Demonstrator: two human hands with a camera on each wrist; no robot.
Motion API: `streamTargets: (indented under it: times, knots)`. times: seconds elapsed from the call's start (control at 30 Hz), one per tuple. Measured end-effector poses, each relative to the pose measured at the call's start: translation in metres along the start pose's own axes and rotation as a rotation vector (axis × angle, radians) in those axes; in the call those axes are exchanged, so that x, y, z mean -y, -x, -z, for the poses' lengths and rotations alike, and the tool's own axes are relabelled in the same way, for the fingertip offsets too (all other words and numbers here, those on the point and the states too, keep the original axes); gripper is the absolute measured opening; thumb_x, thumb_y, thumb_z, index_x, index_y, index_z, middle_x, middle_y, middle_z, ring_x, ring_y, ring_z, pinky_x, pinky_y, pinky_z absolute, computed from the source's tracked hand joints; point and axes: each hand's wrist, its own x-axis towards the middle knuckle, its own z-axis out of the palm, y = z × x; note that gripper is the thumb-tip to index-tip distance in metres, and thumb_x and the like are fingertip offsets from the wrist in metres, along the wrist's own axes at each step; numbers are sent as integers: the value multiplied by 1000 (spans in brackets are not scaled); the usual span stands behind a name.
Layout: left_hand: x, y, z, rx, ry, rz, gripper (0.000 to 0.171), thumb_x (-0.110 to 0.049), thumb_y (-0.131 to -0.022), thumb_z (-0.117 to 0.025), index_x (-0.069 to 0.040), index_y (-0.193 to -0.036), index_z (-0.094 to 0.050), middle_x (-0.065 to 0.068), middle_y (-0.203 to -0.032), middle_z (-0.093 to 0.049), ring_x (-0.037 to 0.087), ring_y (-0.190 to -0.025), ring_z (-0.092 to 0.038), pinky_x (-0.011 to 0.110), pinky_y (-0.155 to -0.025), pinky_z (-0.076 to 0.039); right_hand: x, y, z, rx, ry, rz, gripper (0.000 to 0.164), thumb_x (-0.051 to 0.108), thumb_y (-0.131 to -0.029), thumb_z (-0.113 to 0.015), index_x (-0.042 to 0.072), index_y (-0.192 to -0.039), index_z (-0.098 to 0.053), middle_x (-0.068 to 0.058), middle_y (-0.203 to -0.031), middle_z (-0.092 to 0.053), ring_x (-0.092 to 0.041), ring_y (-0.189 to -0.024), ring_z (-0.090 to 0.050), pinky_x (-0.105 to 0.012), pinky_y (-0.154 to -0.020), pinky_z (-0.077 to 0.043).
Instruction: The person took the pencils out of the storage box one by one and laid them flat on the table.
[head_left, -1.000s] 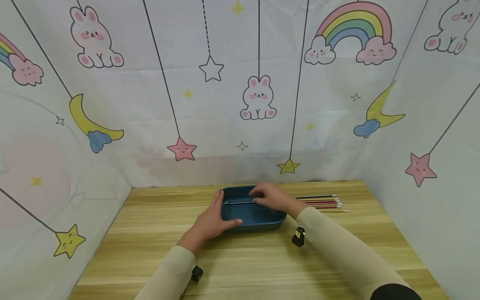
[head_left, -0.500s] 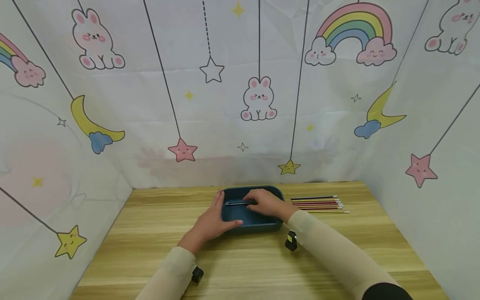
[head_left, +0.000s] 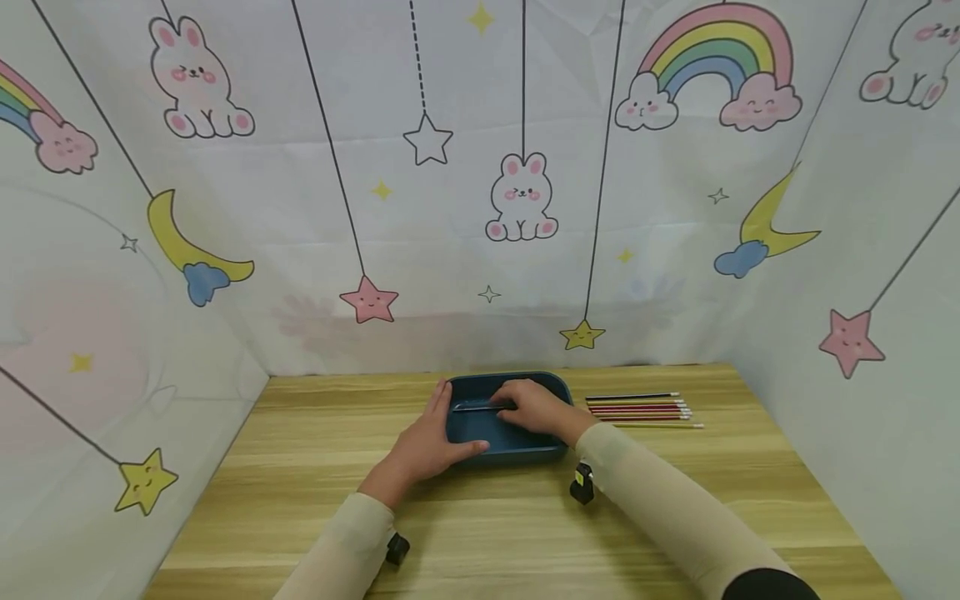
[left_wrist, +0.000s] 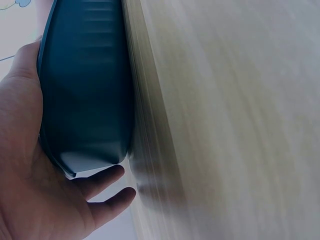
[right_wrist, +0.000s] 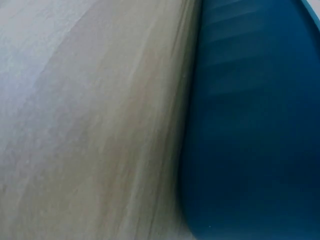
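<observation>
A dark blue tray (head_left: 517, 454) with rounded corners stands at the back middle of the table. My left hand (head_left: 423, 442) rests on its near left corner, thumb over the near rim and straight fingers along the left end. In the left wrist view, the left hand (left_wrist: 42, 185) shows two fingers reaching past the tray's end. Inside the tray lies a slim dark pencil (head_left: 474, 407), its left end showing. My right hand (head_left: 536, 408) reaches over the right rim and pinches this pencil between thumb and curled fingers, which hide its other end.
Right of the tray, several pencils (head_left: 637, 408) lie side by side, white ends pointing right; one is black, others red or yellowish. Behind the wooden table (head_left: 480, 533) hangs a printed white cloth (head_left: 450, 250), which also runs along both sides.
Within the tray my right hand has moved a little left along the pencil, then stayed there. My left hand and the tray keep their places; the view has shifted slightly.
</observation>
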Motion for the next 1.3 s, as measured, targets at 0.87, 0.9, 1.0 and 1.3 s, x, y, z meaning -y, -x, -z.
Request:
streamTargets:
  times: [0.87, 0.9, 1.0, 1.3]
  knots:
    - [-4, -1, 1, 8, 3, 6, 125, -66, -95, -80, -8, -179, -7, 11, -187, -3, 44, -155, -47, 63, -115, -49, -9, -2, -5, 100, -95, 19, 31, 5, -104, -78, 9, -135, -81, 1, -111, -70, -17, -104, -69, -37, -93, -59]
    - [-4, -1, 1, 8, 3, 4, 125, -66, -95, -80, -7, -179, -7, 11, -187, -3, 44, -155, -47, 64, -115, -49, -9, -2, -5, 106, -101, 17, 32, 6, -104, -78, 10, -135, -81, 1, -111, -70, -16, -104, -69, -36, -93, -59]
    - [-4, 0, 2, 5, 9, 2, 125, -66, -95, -80, -7, -179, -8, 11, -186, -3, 44, -155, -46, 64, -115, -49, -10, -2, -5, 114, -121, 19, 32, 4, -103, -78, 9, -135, -81, 0, -111, -71, -16, -103, -69, -36, -92, -60]
    - [0, 0, 1, 5, 10, 7, 131, -78, -91, -75, -10, -179, -7, 9, -187, -2, 43, -154, -49, 62, -113, -51, -10, -3, -7, 106, -111, 48, 28, 3, -104, -76, 10, -131, -83, 0, -107, -73, -12, -96, -69, -32, -86, -59]
